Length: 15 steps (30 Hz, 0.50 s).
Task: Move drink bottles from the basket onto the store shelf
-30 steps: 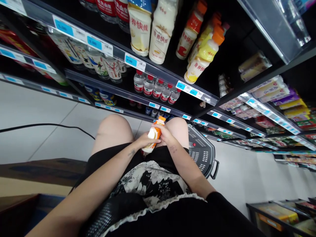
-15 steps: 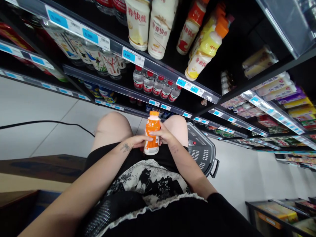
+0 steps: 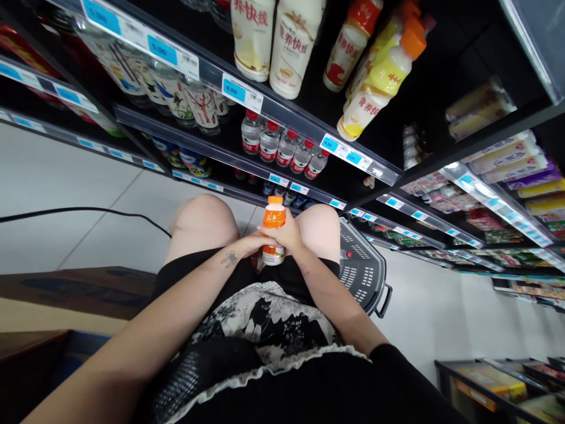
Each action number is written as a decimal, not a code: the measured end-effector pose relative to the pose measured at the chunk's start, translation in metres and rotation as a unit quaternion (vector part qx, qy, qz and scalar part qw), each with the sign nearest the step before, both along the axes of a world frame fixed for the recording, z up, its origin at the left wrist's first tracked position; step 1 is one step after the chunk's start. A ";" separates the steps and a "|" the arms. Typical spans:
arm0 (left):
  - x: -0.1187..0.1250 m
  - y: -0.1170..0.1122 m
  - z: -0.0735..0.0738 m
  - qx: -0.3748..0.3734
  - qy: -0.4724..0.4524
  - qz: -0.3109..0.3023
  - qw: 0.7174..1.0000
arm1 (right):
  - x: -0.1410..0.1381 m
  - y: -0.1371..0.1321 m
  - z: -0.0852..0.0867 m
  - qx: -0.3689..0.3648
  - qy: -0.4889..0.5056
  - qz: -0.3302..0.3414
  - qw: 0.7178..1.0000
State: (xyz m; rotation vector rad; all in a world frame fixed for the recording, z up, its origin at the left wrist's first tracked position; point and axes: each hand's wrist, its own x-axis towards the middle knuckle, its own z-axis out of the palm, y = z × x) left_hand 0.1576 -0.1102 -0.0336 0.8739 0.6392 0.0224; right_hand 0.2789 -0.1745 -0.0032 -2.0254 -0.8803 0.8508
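A small orange bottle [image 3: 273, 220] with an orange cap stands upright between my knees, low in front of a drinks shelf. My right hand [image 3: 289, 237] is wrapped round its middle from the right. My left hand [image 3: 249, 244] has its fingers closed against the bottle's lower left side. Most of the bottle's white label is hidden by my fingers.
Black shelves [image 3: 282, 118] with blue price tags hold large milky bottles [image 3: 293, 44], yellow bottles [image 3: 375, 94] and small red-capped water bottles [image 3: 282, 147]. A dark shopping basket [image 3: 364, 268] stands by my right knee. A black cable [image 3: 88, 210] crosses the white floor at left.
The bottle was tilted in both hands one second ago; it now stands upright and sits a little lower between my knees, with both hands still on it.
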 end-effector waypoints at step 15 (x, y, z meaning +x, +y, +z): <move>0.007 -0.001 -0.012 -0.027 -0.001 0.012 1.000 | 0.008 0.001 -0.008 0.000 0.023 0.001 1.000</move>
